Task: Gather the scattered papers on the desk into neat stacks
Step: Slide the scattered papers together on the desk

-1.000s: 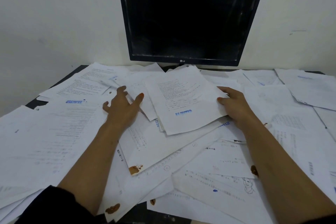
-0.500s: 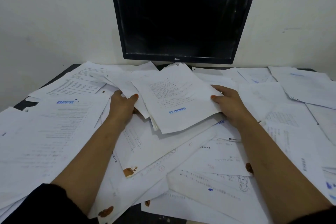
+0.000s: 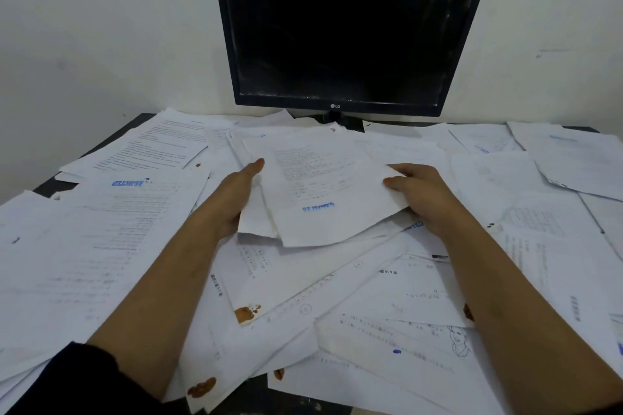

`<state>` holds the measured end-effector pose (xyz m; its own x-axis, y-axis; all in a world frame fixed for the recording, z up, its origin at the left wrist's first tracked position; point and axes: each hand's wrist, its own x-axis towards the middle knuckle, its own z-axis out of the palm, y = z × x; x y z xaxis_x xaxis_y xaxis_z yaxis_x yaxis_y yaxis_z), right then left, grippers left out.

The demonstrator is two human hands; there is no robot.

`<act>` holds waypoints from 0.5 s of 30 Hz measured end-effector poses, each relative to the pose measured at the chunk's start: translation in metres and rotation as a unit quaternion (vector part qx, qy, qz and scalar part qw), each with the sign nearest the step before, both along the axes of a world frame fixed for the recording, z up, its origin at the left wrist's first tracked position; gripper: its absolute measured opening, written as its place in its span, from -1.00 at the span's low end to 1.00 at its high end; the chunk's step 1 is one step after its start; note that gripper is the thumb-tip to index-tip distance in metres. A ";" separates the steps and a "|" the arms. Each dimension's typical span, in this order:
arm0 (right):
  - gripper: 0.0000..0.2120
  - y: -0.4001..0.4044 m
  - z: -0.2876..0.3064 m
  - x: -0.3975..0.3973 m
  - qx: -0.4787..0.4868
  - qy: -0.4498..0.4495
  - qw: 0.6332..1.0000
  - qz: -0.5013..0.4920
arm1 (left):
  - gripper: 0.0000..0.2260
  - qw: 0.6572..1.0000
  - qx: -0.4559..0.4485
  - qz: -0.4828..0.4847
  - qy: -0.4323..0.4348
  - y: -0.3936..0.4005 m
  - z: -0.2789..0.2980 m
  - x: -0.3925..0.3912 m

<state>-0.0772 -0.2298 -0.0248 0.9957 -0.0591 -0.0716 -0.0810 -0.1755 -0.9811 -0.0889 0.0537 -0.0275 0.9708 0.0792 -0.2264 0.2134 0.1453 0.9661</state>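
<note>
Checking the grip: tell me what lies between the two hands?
A small bundle of papers, topped by a blue-stamped sheet, spans left hand to right hand, in the head view.

1. A monitor [image 3: 340,27] stands at the back of the tabletop, in the middle, its top edge cut off by the frame. The screen is dark and off, with pale smudges and a small bright glint near its upper right corner.
2. A small logo [image 3: 335,106] sits in the middle of the monitor's lower bezel.
3. The monitor's dark stand [image 3: 334,118] shows just below the bezel, mostly hidden.
4. A plain off-white wall [image 3: 101,27] fills the background on both sides of the monitor, with a faint scuff mark on the right.
</note>
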 end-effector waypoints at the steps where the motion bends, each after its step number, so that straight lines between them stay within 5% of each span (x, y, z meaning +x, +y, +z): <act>1: -0.79 0.002 0.000 -0.001 -0.017 0.000 1.000 0.018 | -0.73 1.000 0.014 -0.011 -0.003 0.001 -0.002 0.000; 8: -0.74 0.006 0.002 -0.004 -0.055 -0.021 0.998 0.035 | -0.62 0.993 0.044 -0.085 -0.064 0.013 0.002 -0.008; 15: -0.50 0.006 0.004 -0.002 0.070 0.035 0.996 0.046 | -0.66 0.974 -0.063 -0.211 -0.054 0.012 0.017 -0.027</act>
<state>-0.0793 -0.2239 -0.0205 0.9888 0.0469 -0.1417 -0.1395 -0.0477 -0.9891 -0.1158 0.0660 -0.0106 0.9292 -0.3546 -0.1041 0.1791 0.1858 0.9661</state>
